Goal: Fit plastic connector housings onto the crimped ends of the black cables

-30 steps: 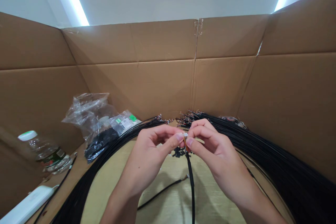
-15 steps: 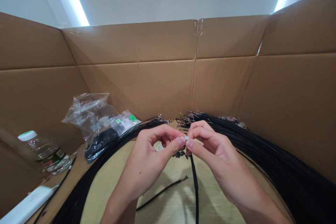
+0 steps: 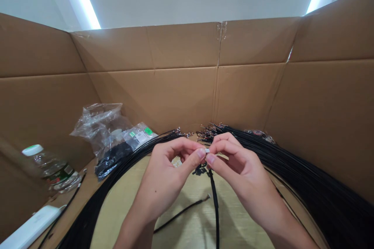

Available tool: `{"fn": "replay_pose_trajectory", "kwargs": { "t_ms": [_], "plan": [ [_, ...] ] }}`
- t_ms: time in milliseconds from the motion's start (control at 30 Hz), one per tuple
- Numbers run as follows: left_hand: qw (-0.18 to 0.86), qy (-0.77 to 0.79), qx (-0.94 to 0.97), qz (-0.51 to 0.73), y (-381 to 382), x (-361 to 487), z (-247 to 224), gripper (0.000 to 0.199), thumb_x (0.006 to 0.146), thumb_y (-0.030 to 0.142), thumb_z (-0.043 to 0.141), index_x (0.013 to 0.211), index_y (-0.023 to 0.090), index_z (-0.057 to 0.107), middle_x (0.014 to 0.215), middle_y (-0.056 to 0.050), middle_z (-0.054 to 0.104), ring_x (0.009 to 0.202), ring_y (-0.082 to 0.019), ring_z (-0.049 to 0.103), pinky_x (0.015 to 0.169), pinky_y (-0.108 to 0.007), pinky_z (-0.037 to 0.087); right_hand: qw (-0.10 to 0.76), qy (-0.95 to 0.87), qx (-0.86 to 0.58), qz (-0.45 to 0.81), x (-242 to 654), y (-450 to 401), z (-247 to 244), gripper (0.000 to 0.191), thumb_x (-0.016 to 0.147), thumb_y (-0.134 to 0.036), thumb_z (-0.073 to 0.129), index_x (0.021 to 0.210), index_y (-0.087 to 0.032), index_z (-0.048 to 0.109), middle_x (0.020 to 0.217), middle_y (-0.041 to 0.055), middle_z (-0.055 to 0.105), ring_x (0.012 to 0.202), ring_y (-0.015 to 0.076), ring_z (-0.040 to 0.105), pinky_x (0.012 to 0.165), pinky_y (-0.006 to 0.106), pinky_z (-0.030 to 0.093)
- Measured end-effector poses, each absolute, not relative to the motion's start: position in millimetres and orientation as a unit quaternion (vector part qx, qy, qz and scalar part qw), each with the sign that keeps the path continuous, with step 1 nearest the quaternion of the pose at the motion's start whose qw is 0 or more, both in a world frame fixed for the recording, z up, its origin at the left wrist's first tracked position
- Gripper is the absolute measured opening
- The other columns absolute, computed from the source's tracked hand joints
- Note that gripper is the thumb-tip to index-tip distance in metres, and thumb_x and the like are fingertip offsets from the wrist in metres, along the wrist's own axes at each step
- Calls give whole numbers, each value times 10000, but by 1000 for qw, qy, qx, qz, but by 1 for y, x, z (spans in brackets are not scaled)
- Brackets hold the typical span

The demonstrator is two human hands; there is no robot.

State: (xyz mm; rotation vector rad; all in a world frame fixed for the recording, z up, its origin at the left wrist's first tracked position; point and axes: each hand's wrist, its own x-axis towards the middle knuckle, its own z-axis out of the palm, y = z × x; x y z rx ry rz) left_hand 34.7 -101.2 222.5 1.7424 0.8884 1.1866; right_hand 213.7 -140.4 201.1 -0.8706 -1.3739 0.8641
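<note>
Between my fingertips sits a small white connector (image 3: 207, 150). My left hand (image 3: 172, 175) pinches its left side with thumb and index finger. On the other side, the thumb and fingers of my right hand (image 3: 239, 175) close around it or the wire ends by it; the fingers hide which. A black cable (image 3: 215, 202) hangs down from beneath my right fingers toward the bottom edge. Another black cable (image 3: 184, 213), tipped with a white connector, lies on the yellowish surface below. Small black pieces (image 3: 200, 170) and white connectors (image 3: 177, 162) lie behind my hands.
Thick bundles of black cables curve along the left (image 3: 117, 171) and right (image 3: 292, 163). Clear plastic bags (image 3: 108, 136), a bottle (image 3: 55, 169) and a white box-like device (image 3: 32, 227) stand at the left. Cardboard walls (image 3: 175, 93) enclose the workspace.
Both hands keep their pinch around the white connector, which has shifted very slightly up. The hanging cable's upper part has swung a little left.
</note>
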Motion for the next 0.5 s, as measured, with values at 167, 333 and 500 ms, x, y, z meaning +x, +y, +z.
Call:
{"fn": "replay_pose_trajectory", "kwargs": {
  "t_ms": [167, 333, 500],
  "plan": [
    [438, 349, 683, 468, -102, 34, 221, 183, 918, 403, 870, 921, 222, 900, 879, -44, 834, 802, -186, 651, 745, -284, 516, 613, -591, -374, 366, 212, -141, 201, 244, 1020, -425, 785, 871, -237, 741, 1054, 21, 555, 959, 174, 575, 826, 288, 513],
    [482, 313, 675, 462, -101, 35, 224, 157, 955, 380, 863, 929, 230, 901, 873, -32, 844, 805, -166, 685, 745, -251, 526, 592, -570, -331, 463, 218, -137, 202, 235, 1008, -413, 814, 854, -238, 784, 1038, 17, 580, 976, 169, 563, 856, 279, 483],
    [494, 281, 675, 471, -101, 34, 226, 141, 992, 347, 836, 936, 238, 906, 855, -13, 836, 777, -137, 704, 712, -215, 527, 554, -501, -261, 611, 223, -134, 205, 157, 976, -368, 853, 937, -216, 851, 1003, 32, 637, 945, 165, 572, 871, 280, 482]
  ]
}}
